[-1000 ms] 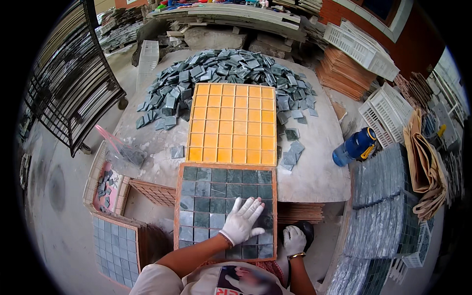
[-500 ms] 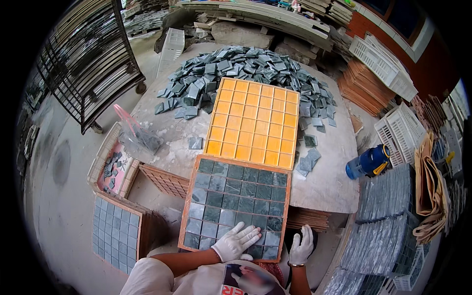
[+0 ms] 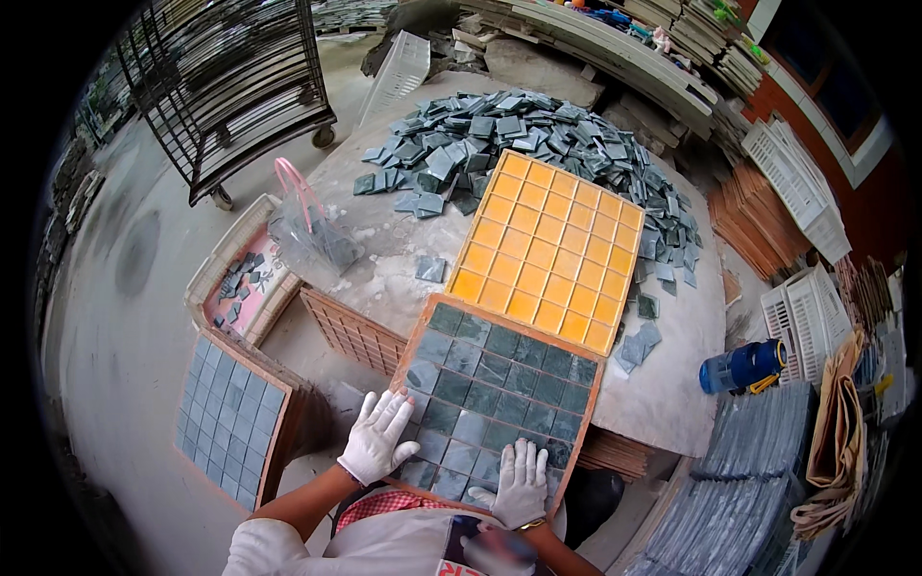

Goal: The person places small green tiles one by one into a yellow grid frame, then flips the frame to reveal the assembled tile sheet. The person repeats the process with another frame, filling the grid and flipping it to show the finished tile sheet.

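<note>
A reddish-brown grid tray (image 3: 588,420) filled with rows of square grey-green stone tiles (image 3: 495,370) lies in front of me. My left hand (image 3: 377,437), in a white glove, rests at the tray's left edge with its fingers stretched out. Flat on the tiles near the close right corner lies my right hand (image 3: 520,483), gloved too, its fingers extended. Neither hand grips anything. Beyond the tray, touching its far edge, is a yellow grid tray (image 3: 550,252) with bare compartments. A heap of loose tiles (image 3: 461,144) lies behind it on the table.
At left stand a crate (image 3: 206,269) with tile pieces, a clear bag (image 3: 312,240), an unfilled brown grid tray (image 3: 353,331) and a tile-filled tray (image 3: 229,415). A blue bottle (image 3: 744,366) and stacked tile sheets (image 3: 740,480) are at right. A wheeled metal rack (image 3: 230,96) stands far left.
My left hand has moved from the tiles to the tray's left edge. My right hand has come from beside the tray onto the tiles. The whole view has turned and shifted.
</note>
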Demonstrator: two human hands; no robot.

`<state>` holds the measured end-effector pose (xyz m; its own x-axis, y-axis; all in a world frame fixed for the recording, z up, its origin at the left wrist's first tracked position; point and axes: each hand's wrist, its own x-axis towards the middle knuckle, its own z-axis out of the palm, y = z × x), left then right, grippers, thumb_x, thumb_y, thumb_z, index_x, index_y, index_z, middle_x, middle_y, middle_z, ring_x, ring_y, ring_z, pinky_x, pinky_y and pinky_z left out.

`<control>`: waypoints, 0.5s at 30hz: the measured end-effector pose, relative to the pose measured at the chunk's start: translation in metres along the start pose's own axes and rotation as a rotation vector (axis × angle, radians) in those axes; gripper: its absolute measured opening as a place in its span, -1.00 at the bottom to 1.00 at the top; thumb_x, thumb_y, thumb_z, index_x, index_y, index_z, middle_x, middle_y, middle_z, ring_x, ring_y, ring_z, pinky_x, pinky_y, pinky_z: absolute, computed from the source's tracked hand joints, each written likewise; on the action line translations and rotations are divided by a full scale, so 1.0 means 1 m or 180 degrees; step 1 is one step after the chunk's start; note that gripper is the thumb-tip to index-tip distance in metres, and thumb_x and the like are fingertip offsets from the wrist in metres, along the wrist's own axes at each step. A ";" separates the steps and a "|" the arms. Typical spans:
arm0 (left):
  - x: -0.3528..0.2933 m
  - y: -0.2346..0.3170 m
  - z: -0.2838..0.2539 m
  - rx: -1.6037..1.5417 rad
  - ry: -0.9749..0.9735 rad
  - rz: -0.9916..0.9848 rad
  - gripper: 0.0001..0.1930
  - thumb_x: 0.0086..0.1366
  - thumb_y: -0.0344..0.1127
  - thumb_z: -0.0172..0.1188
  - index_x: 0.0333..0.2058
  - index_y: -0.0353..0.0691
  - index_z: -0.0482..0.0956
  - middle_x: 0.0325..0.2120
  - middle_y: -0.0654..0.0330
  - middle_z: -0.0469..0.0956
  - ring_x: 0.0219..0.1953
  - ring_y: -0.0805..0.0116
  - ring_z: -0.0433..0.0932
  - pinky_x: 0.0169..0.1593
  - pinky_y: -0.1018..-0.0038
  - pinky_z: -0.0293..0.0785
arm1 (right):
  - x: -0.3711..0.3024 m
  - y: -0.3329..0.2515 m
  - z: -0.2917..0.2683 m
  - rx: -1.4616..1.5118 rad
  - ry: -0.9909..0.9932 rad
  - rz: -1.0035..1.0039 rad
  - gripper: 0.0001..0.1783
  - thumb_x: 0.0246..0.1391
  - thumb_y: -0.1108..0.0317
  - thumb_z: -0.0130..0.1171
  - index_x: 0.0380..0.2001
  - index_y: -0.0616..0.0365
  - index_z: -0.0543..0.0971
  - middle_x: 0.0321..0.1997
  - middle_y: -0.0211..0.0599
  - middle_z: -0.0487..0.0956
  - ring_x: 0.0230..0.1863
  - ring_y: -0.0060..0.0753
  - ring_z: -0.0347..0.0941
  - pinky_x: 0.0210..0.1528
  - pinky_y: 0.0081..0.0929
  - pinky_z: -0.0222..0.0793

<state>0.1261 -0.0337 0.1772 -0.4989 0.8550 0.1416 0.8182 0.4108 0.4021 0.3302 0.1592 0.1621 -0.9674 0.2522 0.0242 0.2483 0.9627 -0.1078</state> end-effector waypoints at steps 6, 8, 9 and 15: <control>-0.007 -0.008 0.011 -0.0848 0.0229 -0.0174 -0.42 0.28 -0.10 0.00 0.19 -0.30 0.19 0.19 -0.07 0.21 0.24 -0.03 0.17 0.28 0.11 0.01 | 0.050 -0.037 0.009 0.0487 0.0034 -0.0739 0.02 -0.08 -0.36 -0.02 0.18 0.35 0.22 0.30 0.09 0.12 0.37 0.02 -0.08 0.37 0.05 -0.31; -0.010 -0.011 0.011 -0.1500 0.0577 -0.0286 -0.46 0.28 -0.21 -0.01 0.18 -0.32 0.20 0.15 -0.12 0.25 0.22 -0.06 0.20 0.25 0.21 0.13 | 0.067 -0.055 0.009 0.0621 -0.0040 -0.0995 0.01 -0.09 -0.34 0.00 0.21 0.29 0.20 0.32 0.07 0.10 0.38 -0.02 -0.10 0.38 0.03 -0.33; -0.012 -0.013 0.012 -0.1665 0.0697 -0.0370 -0.47 0.29 -0.21 -0.02 0.18 -0.33 0.21 0.15 -0.13 0.25 0.23 -0.06 0.19 0.25 0.24 0.13 | 0.075 -0.066 0.009 0.0553 -0.0090 -0.1082 0.02 -0.09 -0.35 -0.02 0.22 0.29 0.19 0.33 0.04 0.10 0.38 -0.03 -0.10 0.39 0.02 -0.34; -0.024 -0.022 0.019 -0.2699 0.1295 -0.1035 -0.50 0.37 -0.23 -0.13 0.19 -0.42 0.17 0.20 -0.05 0.23 0.28 0.17 0.15 0.28 0.40 0.03 | 0.113 -0.104 0.020 0.0903 -0.0038 -0.1406 -0.05 -0.05 -0.27 0.03 0.19 0.30 0.21 0.30 0.08 0.13 0.36 0.02 -0.04 0.37 0.02 -0.27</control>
<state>0.1258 -0.0575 0.1482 -0.8525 0.5021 0.1454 0.2286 0.1080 0.9675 0.1935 0.0852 0.1561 -0.9777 -0.1745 0.1170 -0.2052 0.9121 -0.3549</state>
